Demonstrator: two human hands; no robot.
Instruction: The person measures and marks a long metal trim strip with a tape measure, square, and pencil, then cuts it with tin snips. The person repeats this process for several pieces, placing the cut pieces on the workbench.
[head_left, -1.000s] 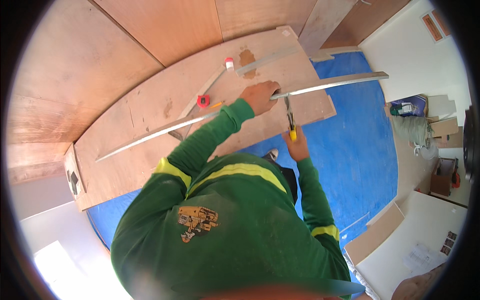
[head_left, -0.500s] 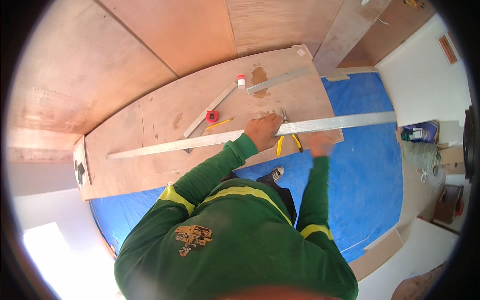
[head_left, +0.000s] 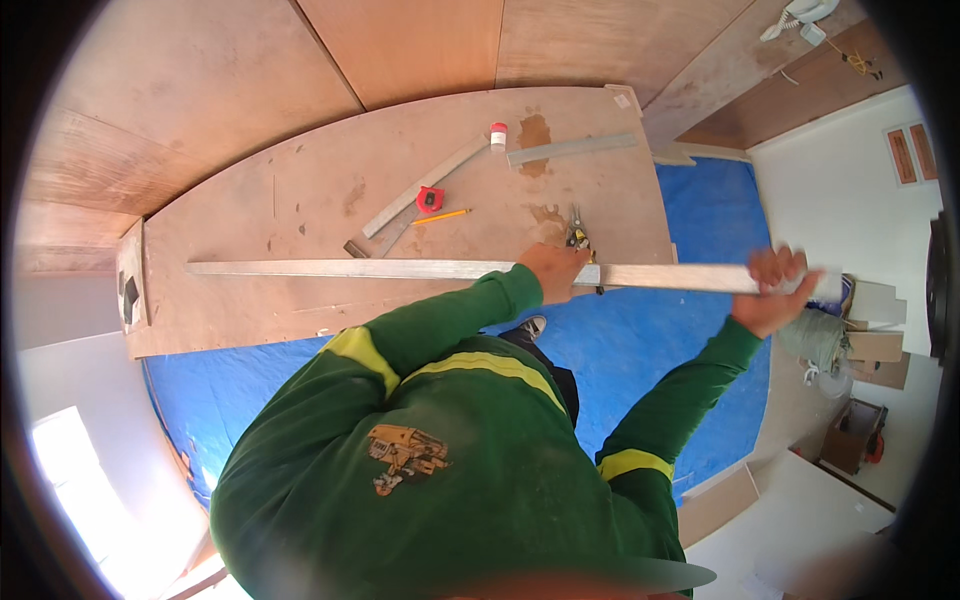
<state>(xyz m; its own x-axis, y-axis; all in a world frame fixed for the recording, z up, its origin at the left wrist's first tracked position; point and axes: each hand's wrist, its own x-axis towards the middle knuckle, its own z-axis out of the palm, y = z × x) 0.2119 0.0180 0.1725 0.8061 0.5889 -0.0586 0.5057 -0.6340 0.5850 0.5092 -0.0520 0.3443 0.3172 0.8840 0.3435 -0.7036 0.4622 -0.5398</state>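
Observation:
My left hand holds a long silver metal strip near its middle, over the front part of the plywood board. My right hand grips the strip toward its right end, out past the board; it is slightly blurred. Snips with dark and yellow handles lie partly beneath the strip beside my left hand. Farther in are a red tape measure, a yellow pencil, a red-capped container, short flat strips and a metal square.
A blue sheet covers the floor around the board. Plywood panels stand beyond it. At right are a white wall, cardboard pieces, bags and a wooden box.
My right hand has left the snips, moved rightward and taken hold of the strip's end. The strip has turned nearly level across the view, and the snips now lie on the board.

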